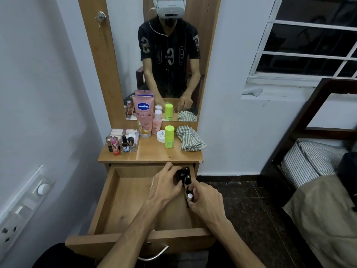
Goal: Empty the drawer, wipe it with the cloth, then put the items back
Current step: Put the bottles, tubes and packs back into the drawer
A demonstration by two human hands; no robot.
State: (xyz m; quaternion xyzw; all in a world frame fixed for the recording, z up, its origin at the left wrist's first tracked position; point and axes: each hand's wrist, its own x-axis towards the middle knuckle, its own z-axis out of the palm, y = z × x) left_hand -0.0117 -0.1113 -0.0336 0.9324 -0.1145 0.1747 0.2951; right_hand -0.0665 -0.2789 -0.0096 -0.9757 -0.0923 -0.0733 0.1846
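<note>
- The drawer [123, 194], lower centre of the frame, is pulled open; a few small dark bottles [185, 176] stand along its right wall.
- Left hand [166, 185] curls around those bottles.
- Right hand [205, 203] pinches a white-capped tube [189, 197].
- Risk: the crowded grasp could topple bottles.
- The cloth [190, 139] lies on the surface above, right.

The drawer [123, 200] is smooth light wood (faintly glossy), its handle [154, 255] bright metal, the cloth [190, 139] checked fabric.

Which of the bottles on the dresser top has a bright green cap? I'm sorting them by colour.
The yellow-green bottle standing beside the checked cloth; the pink bottle behind it has a white cap.
</note>
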